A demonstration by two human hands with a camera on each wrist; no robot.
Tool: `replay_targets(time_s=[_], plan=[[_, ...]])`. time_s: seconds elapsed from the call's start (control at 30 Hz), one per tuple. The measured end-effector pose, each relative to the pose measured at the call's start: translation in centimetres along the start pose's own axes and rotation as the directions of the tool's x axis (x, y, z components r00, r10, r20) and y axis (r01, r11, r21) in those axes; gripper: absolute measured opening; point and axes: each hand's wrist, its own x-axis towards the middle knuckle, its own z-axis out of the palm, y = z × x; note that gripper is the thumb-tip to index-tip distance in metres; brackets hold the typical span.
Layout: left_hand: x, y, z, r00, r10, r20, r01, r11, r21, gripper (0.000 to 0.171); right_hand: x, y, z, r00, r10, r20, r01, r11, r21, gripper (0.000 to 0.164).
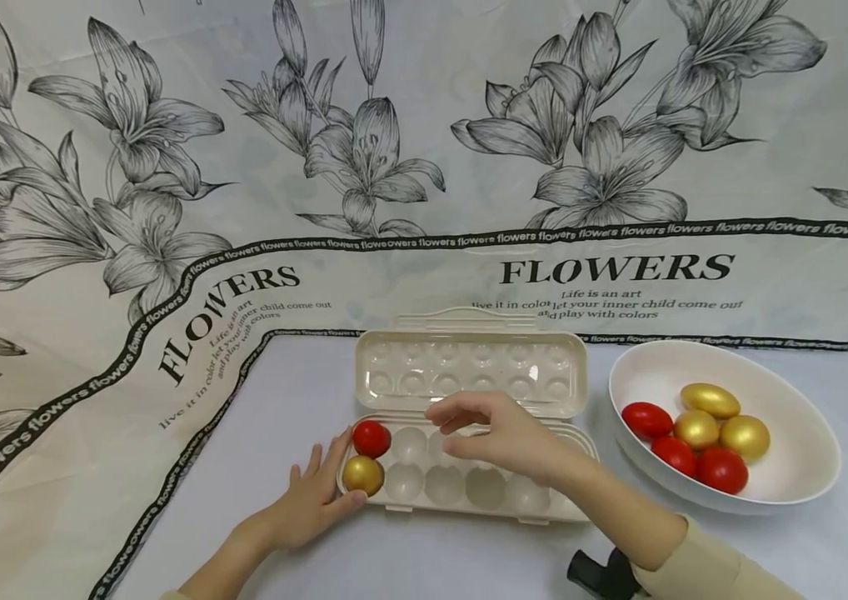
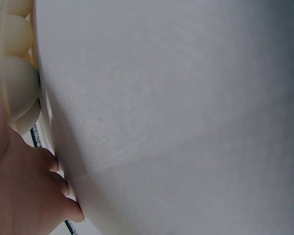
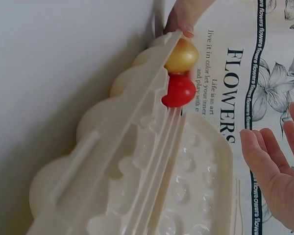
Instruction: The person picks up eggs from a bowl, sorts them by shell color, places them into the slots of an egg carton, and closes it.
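A beige plastic egg carton [image 1: 461, 510] lies with its lid [image 1: 471, 367] folded back. A red egg [image 1: 371, 438] and a gold egg [image 1: 363, 475] fill the cups at its left end. My left hand [image 1: 311, 497] rests against that end, index finger along the side and thumb at the front corner, the other fingers spread. Over the middle cups hovers my right hand [image 1: 502, 433], fingers loosely bent and nothing in them; it hides some back cups. The right wrist view also shows the right hand's bare fingers [image 3: 272, 161] above the lid.
A white oval bowl [image 1: 791, 450] at the right holds several red and gold eggs. A black object [image 1: 604, 575] shows by the right forearm. Behind stands a flower-printed cloth [image 1: 409, 275] with a black lettered border; the tabletop [image 1: 304, 367] is pale.
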Motion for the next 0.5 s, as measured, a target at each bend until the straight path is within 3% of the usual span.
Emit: replay_targets(time_s=[0.17, 0.5], plan=[[0.1, -0.1, 0.1, 1.0, -0.005, 0.006, 0.005, 1.0, 0.004, 0.085, -0.7, -0.3, -1.4, 1.0, -0.008, -0.025, 0.007, 0.999, -0.049, 0.031], [0.2, -0.3, 0.1, 1.0, -0.008, 0.009, 0.008, 1.0, 0.013, 0.084, -2.3, -1.0, -5.1, 0.996, 0.003, -0.088, -0.007, 0.999, -0.041, 0.033]])
